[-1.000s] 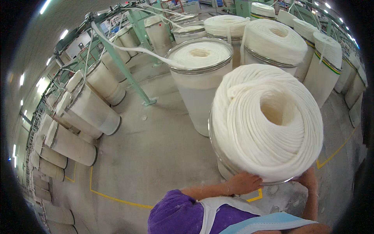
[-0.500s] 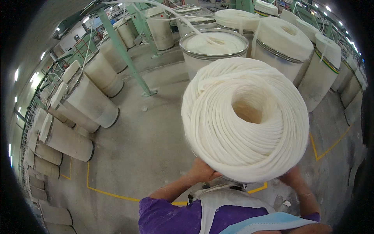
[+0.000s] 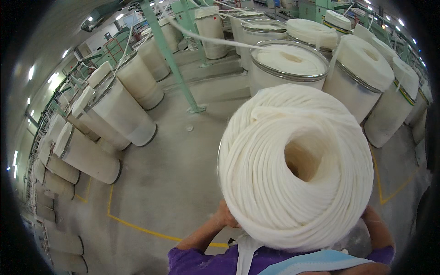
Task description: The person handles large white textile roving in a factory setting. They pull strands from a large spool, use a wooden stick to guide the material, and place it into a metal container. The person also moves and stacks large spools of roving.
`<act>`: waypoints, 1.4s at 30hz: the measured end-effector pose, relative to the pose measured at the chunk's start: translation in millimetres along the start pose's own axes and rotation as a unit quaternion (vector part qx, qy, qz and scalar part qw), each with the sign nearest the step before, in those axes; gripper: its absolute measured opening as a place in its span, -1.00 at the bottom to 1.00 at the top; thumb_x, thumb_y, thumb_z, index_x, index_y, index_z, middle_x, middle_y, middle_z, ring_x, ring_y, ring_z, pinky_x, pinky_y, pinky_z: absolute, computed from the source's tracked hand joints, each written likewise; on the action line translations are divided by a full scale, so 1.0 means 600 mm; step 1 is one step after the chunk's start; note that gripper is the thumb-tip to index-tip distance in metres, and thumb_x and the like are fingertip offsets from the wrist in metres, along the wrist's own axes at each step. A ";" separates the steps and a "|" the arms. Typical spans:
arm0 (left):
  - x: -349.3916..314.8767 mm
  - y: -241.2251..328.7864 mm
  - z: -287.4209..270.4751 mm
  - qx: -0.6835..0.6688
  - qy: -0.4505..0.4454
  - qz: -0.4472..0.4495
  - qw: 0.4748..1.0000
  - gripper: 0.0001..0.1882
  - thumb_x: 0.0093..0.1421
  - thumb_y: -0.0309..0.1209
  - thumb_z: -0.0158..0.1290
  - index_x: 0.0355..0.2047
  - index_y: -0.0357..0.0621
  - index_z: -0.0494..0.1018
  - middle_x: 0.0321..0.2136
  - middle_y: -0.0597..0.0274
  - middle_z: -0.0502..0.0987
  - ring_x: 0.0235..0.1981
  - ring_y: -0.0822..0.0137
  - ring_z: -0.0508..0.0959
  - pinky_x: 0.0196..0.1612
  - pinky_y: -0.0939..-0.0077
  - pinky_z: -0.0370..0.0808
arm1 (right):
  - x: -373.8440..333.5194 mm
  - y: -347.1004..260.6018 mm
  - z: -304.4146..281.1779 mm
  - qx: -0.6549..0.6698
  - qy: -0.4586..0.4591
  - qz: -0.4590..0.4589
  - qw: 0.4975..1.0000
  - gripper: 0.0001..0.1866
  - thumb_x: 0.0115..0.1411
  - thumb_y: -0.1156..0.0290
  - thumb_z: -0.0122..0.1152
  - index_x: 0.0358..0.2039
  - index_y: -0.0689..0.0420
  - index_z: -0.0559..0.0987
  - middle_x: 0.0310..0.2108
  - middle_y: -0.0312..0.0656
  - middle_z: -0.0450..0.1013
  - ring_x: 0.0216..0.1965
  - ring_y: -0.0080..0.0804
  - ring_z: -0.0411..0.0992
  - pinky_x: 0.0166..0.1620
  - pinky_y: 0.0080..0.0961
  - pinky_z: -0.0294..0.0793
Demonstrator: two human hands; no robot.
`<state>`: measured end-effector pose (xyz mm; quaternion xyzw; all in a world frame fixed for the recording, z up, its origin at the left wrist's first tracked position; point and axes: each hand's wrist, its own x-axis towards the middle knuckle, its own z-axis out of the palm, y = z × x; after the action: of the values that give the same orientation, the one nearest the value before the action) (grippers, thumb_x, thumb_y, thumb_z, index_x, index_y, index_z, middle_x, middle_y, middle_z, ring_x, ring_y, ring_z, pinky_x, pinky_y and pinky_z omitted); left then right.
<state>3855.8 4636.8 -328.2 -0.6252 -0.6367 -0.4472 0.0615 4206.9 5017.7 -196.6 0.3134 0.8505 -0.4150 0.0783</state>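
Observation:
Right in front of me stands a large can heaped with a coil of thick white fibre sliver, with a deep round hole in its middle. Only a thin strip of the can's metal rim shows at the left, since the coil hides the rest. My left hand is against the near left side of the can, its fingers partly tucked under the coil's edge. On the near right side, my right hand grips the can too, with its fingers mostly hidden behind the coil.
Just beyond stands another sliver can, a strand rising from it. More filled cans crowd the right. Several tall cans line the left. A green post meets the floor ahead. Yellow lines mark the grey floor.
The coil-topped can and both my hands now sit lower in the picture, the can closer to me. The surrounding cans and the post have shifted rightward in view.

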 end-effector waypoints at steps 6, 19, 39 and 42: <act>0.003 -0.140 -0.055 -0.082 0.086 -0.071 0.990 -0.20 -0.04 0.08 0.20 0.10 -0.18 0.33 0.01 0.03 0.46 0.05 0.02 0.46 0.12 0.17 0.35 | 0.132 -0.063 0.050 -0.012 -0.082 -0.107 0.991 -0.44 -0.03 0.23 0.42 0.02 0.04 0.51 0.08 -0.13 0.40 0.12 -0.20 0.33 0.18 -0.22 0.26; 0.114 -0.177 -0.217 0.343 0.067 -0.061 0.935 -0.61 0.03 0.00 0.22 -0.46 -0.02 0.40 -0.40 0.20 0.45 -0.35 0.17 0.45 -0.30 0.25 0.36 | 0.457 -0.348 0.174 -0.278 0.120 -0.493 0.816 -0.66 0.05 0.38 0.16 -0.11 0.08 0.57 -0.05 -0.16 0.48 0.01 -0.19 0.41 0.06 -0.22 0.39; 0.362 -0.745 -0.392 0.064 -0.076 -0.004 0.995 -0.23 -0.02 0.23 0.08 0.13 0.07 0.36 0.17 0.20 0.32 0.23 0.10 0.23 0.27 0.14 0.12 | 0.903 -0.642 0.290 -0.485 0.142 -0.418 0.755 -0.38 0.06 0.01 0.30 0.11 -0.05 0.42 0.16 -0.15 0.27 0.20 -0.16 0.20 0.20 -0.11 0.17; 0.412 -0.843 -0.418 0.108 -0.039 0.035 0.993 -0.18 -0.10 0.28 0.07 0.03 -0.06 0.42 0.07 0.11 0.40 0.12 0.07 0.35 0.15 0.16 0.29 | 0.984 -0.685 0.288 -0.464 0.177 -0.399 0.771 -0.50 0.08 0.14 0.28 0.04 0.01 0.48 0.02 -0.12 0.39 0.05 -0.09 0.35 0.09 -0.11 0.31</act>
<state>3252.8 4749.8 -271.0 -0.6536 -0.6609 -0.3489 0.1197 3471.8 4974.8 -269.9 -0.0609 0.9871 0.0989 -0.1102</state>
